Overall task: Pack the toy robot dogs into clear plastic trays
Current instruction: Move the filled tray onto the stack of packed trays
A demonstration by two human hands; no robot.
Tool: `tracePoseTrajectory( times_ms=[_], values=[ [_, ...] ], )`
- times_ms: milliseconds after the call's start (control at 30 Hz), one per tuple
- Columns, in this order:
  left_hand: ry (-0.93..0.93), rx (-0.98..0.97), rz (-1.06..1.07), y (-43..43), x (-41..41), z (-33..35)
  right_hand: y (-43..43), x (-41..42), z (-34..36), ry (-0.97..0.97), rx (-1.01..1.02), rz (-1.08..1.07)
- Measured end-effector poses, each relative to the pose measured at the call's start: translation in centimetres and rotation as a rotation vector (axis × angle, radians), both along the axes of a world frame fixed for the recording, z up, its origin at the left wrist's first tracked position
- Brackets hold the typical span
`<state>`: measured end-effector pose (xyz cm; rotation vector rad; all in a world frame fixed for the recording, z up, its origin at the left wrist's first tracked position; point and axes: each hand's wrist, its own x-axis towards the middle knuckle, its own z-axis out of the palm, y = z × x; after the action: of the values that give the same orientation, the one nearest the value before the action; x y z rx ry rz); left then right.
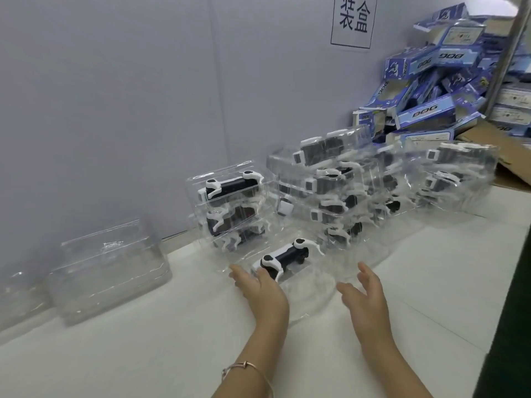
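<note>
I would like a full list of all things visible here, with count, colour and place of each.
toy robot dog: one, black and white, in the clear tray by the hands.
packed trays: many, clear, piled behind it; count unclear.
empty trays: some, clear, stacked at left.
boxes: many, blue, heaped at back right.
sign: one, black characters, on the grey wall.
table: one, white.
bracelet: one, gold-coloured, left wrist.
left hand: one, fingers straight, at the dog's near end.
right hand: one, fingers straight, beside the tray.
</note>
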<state>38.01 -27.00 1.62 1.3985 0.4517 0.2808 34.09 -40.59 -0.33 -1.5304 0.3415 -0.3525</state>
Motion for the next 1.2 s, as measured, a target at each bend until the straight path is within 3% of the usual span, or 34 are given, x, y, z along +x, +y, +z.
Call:
tracePoseTrajectory(
  times_ms=[267,533,633,733,867,967,1067,1200],
  values=[
    [-0.032,-0.034,-0.023,-0.8,1.1,-0.4,0.0,0.1,0.2,-0.001,0.076,-0.037],
    [-0.08,-0.334,-0.029,1.6,-1.5,1.1,0.1,-0.2,0.3,-0.014,-0.009,-0.015],
    [-0.066,-0.33,0.011,4.2,-2.7,0.7,1.4,-1.4,0.5,-0.13,-0.22,-0.089],
    [-0.088,-0.296,0.11,9.4,-4.6,-0.6,4.8,-3.1,1.8,-0.544,-0.539,-0.126],
    [-0.147,-0.437,0.397,18.2,-7.0,-1.7,12.3,-2.9,3.3,-0.946,-0.726,0.266],
    [-0.213,-0.579,0.557,22.9,-8.0,-1.5,19.3,-0.3,4.8,-0.937,-0.814,0.515],
    [-0.219,-0.725,0.552,25.4,-8.3,-1.4,26.3,3.9,6.3,-0.759,-1.027,0.695],
    [-0.214,-0.909,0.487,26.9,-8.5,-1.6,32.1,9.1,6.5,-0.565,-1.453,0.665]
  ],
)
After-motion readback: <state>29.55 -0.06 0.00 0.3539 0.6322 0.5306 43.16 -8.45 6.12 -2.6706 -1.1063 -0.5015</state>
